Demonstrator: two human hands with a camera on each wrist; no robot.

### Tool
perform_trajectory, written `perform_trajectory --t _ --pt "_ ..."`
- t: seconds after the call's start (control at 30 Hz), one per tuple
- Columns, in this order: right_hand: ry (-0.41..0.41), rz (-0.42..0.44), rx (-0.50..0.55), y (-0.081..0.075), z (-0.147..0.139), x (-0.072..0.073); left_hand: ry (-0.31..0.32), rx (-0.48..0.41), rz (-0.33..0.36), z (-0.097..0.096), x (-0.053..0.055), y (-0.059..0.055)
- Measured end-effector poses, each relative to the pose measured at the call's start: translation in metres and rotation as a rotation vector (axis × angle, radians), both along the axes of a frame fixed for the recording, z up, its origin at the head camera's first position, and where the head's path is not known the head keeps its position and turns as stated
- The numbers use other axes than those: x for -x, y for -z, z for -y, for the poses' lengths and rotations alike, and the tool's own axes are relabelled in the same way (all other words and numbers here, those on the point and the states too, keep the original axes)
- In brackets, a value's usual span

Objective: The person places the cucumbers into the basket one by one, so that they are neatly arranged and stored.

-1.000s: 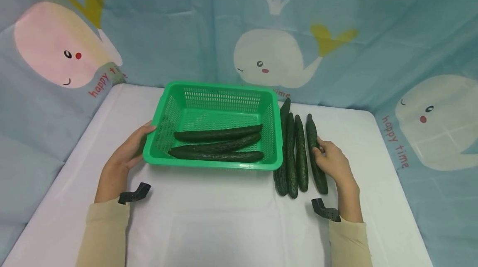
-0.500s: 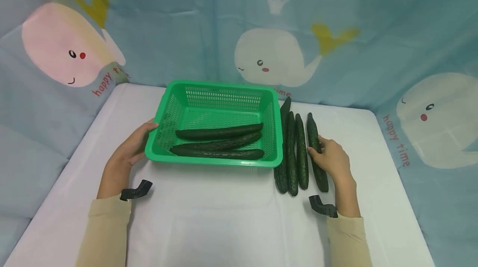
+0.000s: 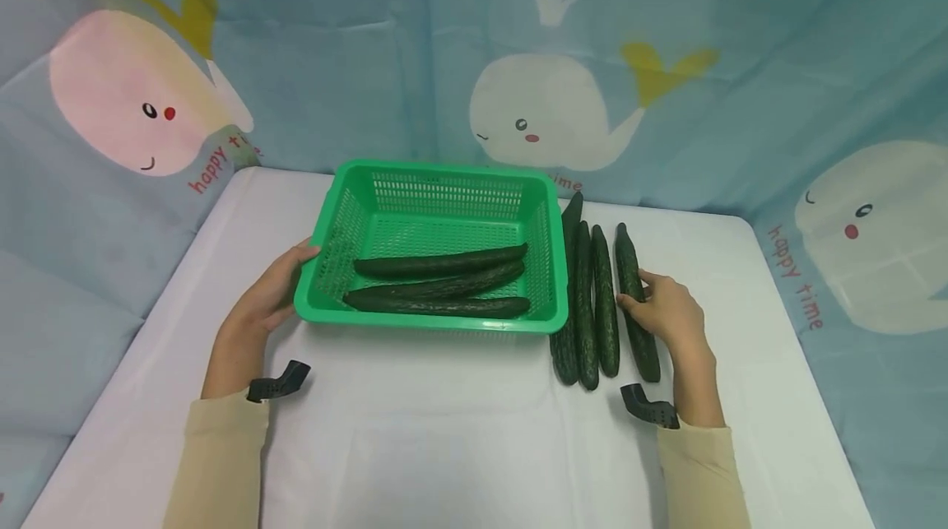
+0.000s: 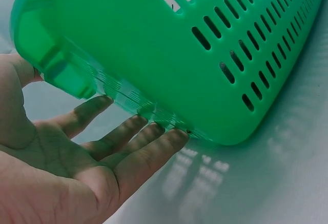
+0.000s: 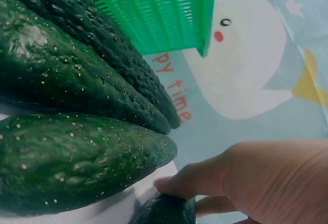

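Observation:
A green plastic basket (image 3: 429,326) with slotted walls sits left of centre on the table. My left hand (image 3: 276,289) holds its left side: the thumb lies over the rim, and the fingers (image 4: 148,157) reach fairly straight to the outer wall. Several cucumbers are in view; three, including this front cucumber (image 3: 437,307), lie crosswise in the basket. At the right, my right hand (image 3: 669,309) pinches the outermost cucumber (image 3: 628,262) between thumb and fingers, near its middle. That cucumber lies lengthwise on the table. In the right wrist view only a dark part of it shows under the thumb.
Three more cucumbers, including this one (image 3: 605,299), lie side by side between the basket and my right hand; the leftmost is partly hidden by the basket's rim. A white cloth covers the table (image 3: 444,447). Blue whale-print curtains (image 3: 415,60) hang close behind and beside it.
My right hand has shifted its fingers slightly on the outermost cucumber, the thumb now lying along its left side. The left hand stays on the basket. The head view has drifted slightly.

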State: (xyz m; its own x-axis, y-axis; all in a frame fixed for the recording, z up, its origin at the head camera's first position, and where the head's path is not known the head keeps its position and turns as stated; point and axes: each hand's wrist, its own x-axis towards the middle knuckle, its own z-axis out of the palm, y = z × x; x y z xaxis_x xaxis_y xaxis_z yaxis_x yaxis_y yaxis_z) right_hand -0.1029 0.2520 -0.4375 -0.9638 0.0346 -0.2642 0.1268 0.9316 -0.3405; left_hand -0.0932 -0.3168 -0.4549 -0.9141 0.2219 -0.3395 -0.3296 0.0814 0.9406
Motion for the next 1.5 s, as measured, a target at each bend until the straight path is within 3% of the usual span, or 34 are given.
perform_trajectory --t 0.27,0.53,0.7,0.83,1.0,1.13,1.5 --pt "0.043 0.031 0.012 0.005 0.002 -0.002 -0.026 0.005 0.039 0.002 -0.005 0.003" --pt "0.037 0.066 0.054 0.001 -0.007 -0.002 -0.034 -0.024 0.014 -0.001 0.002 0.002" --pt "0.024 0.103 0.036 -0.005 -0.018 -0.008 -0.032 -0.043 0.016 -0.010 0.005 0.008" --pt "0.019 0.087 0.023 -0.009 -0.023 -0.009 -0.026 -0.046 0.000 -0.014 0.007 0.011" --pt "0.005 0.084 0.061 -0.002 -0.015 -0.003 -0.062 -0.030 0.002 -0.005 0.001 0.005" --pt "0.019 0.089 0.072 0.000 -0.012 -0.003 -0.046 -0.024 0.007 -0.001 0.000 0.001" --pt "0.007 0.066 0.113 0.002 -0.018 -0.002 -0.053 -0.024 -0.002 0.000 0.002 0.003"
